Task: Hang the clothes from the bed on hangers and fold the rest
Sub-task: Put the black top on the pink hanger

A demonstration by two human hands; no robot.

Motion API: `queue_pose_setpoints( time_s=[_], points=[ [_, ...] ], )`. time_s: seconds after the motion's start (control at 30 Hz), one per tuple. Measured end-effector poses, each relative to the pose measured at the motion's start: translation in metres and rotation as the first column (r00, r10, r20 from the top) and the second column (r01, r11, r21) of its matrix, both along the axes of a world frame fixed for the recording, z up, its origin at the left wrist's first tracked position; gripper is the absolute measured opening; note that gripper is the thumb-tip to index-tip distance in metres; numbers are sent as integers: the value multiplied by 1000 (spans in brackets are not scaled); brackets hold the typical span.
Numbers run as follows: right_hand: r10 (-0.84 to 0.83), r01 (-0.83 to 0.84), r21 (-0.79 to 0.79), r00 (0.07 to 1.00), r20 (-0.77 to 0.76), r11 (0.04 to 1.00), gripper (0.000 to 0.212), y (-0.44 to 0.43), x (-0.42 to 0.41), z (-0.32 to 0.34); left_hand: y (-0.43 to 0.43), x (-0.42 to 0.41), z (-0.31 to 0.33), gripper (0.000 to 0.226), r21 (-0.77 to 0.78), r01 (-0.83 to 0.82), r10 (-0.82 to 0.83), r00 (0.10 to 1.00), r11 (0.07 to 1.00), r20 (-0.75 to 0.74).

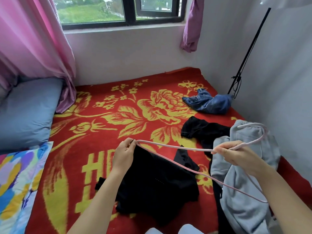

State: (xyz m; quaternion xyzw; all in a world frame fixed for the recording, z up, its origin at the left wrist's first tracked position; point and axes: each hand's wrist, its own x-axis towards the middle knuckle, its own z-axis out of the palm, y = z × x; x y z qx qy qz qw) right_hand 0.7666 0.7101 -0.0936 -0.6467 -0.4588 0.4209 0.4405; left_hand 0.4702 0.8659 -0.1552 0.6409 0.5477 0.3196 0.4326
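Pink hanger [175, 147]: right hand [236, 156] fingers grasp its neck, left hand [125, 154] pinches black garment [157, 183] at tip

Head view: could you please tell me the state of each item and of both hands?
pink hanger: held above the bed by both hands
left hand: pinches the hanger's end and the black top's edge
right hand: grips the hanger below its hook
black top: edge lifted, rest lying unfolded
grey garment: crumpled, unfolded
jeans: crumpled, unfolded
second black garment: crumpled
window: shut
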Motion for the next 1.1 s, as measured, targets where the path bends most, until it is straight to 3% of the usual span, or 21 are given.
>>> queue_pose_setpoints(
  time_s=[0.27, 0.37, 0.47, 0.53, 0.67, 0.8, 0.93, 1.0, 1.1],
  points=[
    [36, -34, -47, 998, 54, 998, 22, -5, -13, -8, -6, 1, 4, 22, 12, -42, 42, 999, 999, 7],
    [16, -15, -16, 997, 75, 1000, 21, -10, -22, -13, -10, -2, 6, 19, 187, 36, -1, 984, 982, -180],
    [15, -15, 1, 995, 97, 1000, 23, -14, -24, -14, -10, -7, 11, 15, 405, 124, 33, 933, 906, -358],
    [13, -16, 25, 995, 102, 1000, 25, -15, -23, -9, -11, -7, 16, 15, 440, 166, -19, 948, 882, -319],
    [22, -31, 79, 992, 120, 996, 18, -14, -26, 6, -17, -2, 22, 27, 242, 140, -126, 989, 960, -73],
    [42, -62, 120, 985, 165, 991, 18, -13, -27, 22, -17, 4, 34, 29, 194, 68, -76, 996, 979, 36],
    [-31, -2, 191, 985, 169, 982, 34, -16, -17, 36, -8, -2, 43, 29, 68, -31, 15, 975, 997, 223],
    [-16, -22, 196, 981, 191, 980, 32, -15, -23, 41, -11, -2, 43, 30, 96, 15, -33, 982, 995, 188],
    [41, -85, 182, 972, 233, 980, 16, -14, -37, 44, -16, 2, 38, 29, 232, 64, -69, 998, 971, 13]
  ],
)
